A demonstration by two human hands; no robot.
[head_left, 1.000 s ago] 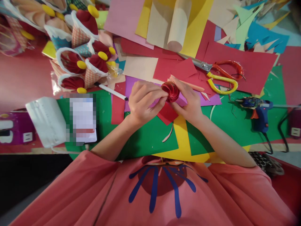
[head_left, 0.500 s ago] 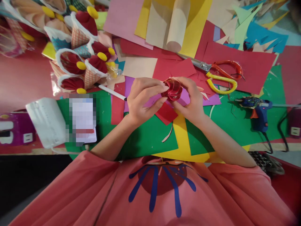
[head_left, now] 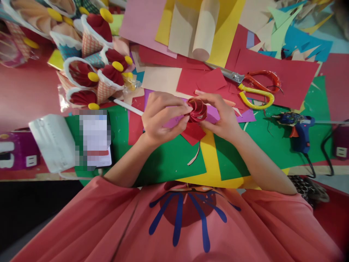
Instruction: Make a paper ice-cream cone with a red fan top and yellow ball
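Note:
A small red paper rose (head_left: 197, 109), rolled in a spiral, sits between both my hands above the table. My left hand (head_left: 160, 118) pinches its left edge with thumb and fingers curled. My right hand (head_left: 219, 114) wraps round its right side and underside, fingers closed on it. Beneath them lie a red paper square (head_left: 193, 133), a purple sheet (head_left: 247, 115), and green (head_left: 169, 160) and yellow (head_left: 211, 163) sheets.
Scissors (head_left: 252, 87) with red and yellow handles lie right of my hands, a blue glue gun (head_left: 298, 127) further right. A white pen (head_left: 125, 105) lies to the left. Paper flower cones (head_left: 92, 72) crowd the back left. Coloured sheets and a paper roll (head_left: 204, 29) cover the back.
Both hands have turned the red paper rose a little and shifted slightly left; my right fingers have come further round it.

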